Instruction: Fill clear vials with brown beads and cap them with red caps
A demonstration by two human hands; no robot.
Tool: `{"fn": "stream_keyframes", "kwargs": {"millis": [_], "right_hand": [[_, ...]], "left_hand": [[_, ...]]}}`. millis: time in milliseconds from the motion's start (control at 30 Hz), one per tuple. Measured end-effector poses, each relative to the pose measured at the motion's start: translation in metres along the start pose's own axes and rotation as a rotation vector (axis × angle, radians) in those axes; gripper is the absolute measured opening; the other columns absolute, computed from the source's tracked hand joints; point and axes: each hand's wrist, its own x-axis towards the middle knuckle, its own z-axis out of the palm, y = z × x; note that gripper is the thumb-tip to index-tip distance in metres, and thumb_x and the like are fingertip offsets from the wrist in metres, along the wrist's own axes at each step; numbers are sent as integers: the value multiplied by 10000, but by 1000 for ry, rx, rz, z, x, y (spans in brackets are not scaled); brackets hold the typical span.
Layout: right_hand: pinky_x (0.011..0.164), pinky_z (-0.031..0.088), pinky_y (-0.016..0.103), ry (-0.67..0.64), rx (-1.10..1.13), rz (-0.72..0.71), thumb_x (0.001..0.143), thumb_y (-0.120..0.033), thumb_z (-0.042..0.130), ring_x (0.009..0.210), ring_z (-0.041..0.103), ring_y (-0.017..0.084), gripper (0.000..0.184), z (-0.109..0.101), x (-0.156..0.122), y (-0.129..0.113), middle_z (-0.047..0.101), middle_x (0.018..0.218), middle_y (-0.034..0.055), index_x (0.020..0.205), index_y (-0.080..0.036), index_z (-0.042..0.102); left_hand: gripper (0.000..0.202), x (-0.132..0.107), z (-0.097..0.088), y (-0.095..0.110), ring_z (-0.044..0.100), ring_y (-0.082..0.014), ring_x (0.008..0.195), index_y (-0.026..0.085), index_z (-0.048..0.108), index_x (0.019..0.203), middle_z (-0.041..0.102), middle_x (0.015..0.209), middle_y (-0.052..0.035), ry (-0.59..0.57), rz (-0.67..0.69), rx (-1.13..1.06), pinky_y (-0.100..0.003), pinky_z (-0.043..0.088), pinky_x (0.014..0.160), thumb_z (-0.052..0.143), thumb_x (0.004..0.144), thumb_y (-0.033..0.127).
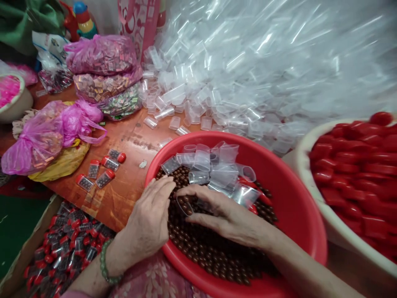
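With the right hand (218, 211) I clamp the fingers on a clear tube (185, 205) over brown beads (204, 256) in the red basin (302, 225), presumably so spills stay inside, but whether the left hand (150, 217) grips anything I cannot tell.

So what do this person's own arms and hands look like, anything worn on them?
The left hand is ungloved, with a bracelet of round green beads at its wrist. The right hand is ungloved too; its wrist and visible forearm wear nothing. Pinkish cloth, perhaps a sleeve, shows at the bottom edge by the left forearm.
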Motion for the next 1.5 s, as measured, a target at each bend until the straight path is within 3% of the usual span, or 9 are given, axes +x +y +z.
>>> {"fn": "stream_keyframes", "kwargs": {"millis": [200, 333, 567, 700, 800, 1000, 1200, 1333, 1500], "right_hand": [[947, 494, 345, 80, 22, -42, 885, -233, 580, 1073, 613, 177, 316, -12, -13, -21, 656, 1157, 57, 1201, -244, 590], [942, 513, 337, 73, 48, -91, 904, -242, 558, 1082, 639, 182, 367, -15, -16, -29, 672, 1193, 69, 1270, -255, 586], [951, 525, 339, 156, 99, -33, 863, -245, 612, 1101, 648, 199, 466, -18, -27, -29, 668, 1228, 71, 1325, -241, 553], [752, 579, 273, 272, 135, 27, 831, -261, 648, 843, 695, 162, 389, -21, -39, -27, 722, 978, 41, 1218, -229, 617], [675, 571, 260, 346, 87, 54, 843, -295, 640, 747, 685, 154, 279, -24, -48, -22, 720, 870, 39, 1106, -207, 668], [756, 572, 305, 468, -88, 111, 875, -356, 608, 834, 696, 190, 232, -29, -65, -6, 736, 938, 55, 1038, -206, 678], [718, 535, 301, 300, -502, 105, 931, -200, 472, 798, 657, 178, 189, -16, -62, 8, 690, 895, 62, 1000, -190, 647], [764, 494, 363, 203, -904, 71, 852, -62, 484, 862, 613, 225, 295, -6, -43, 11, 654, 1070, 122, 1071, -168, 651], [692, 432, 351, 49, -1068, 32, 831, -56, 505, 838, 574, 246, 308, -5, -24, 10, 644, 1081, 126, 1049, -193, 674]], "left_hand": [[593, 1, -6, 13, 414, -255, 1387, 94, 325, 1453, 420, 1491, -189, -241, -276, -406, -444, 366, 1161, 514, 905, 220], [567, 10, 0, 13, 587, -234, 1198, 131, 392, 1428, 592, 1328, -141, -331, -345, -608, -399, 474, 1047, 544, 887, 208], [423, 14, 3, 15, 647, -202, 1049, 155, 572, 1293, 690, 1169, -75, -332, -327, -760, -324, 483, 966, 587, 876, 220], [339, 10, 2, 19, 678, -182, 918, 130, 632, 1159, 731, 1029, -91, -251, -426, -870, -290, 516, 859, 641, 849, 266], [203, 11, -3, 24, 670, -168, 870, 126, 654, 1008, 726, 956, -90, -289, -405, -789, -264, 516, 792, 612, 869, 268], [166, 21, -14, 26, 662, -161, 901, 133, 640, 1013, 704, 965, -83, -316, -294, -650, -266, 517, 809, 551, 906, 222], [152, 26, -12, 21, 680, -161, 902, 142, 636, 1008, 718, 969, -77, -303, -309, -709, -261, 534, 812, 569, 906, 233], [179, 29, -2, 16, 683, -155, 905, 152, 640, 1049, 723, 974, -68, -303, -342, -760, -256, 532, 823, 582, 900, 231], [169, 31, 8, 14, 673, -146, 907, 143, 616, 1032, 712, 936, -65, -329, -433, -946, -266, 515, 863, 592, 879, 210]]}}
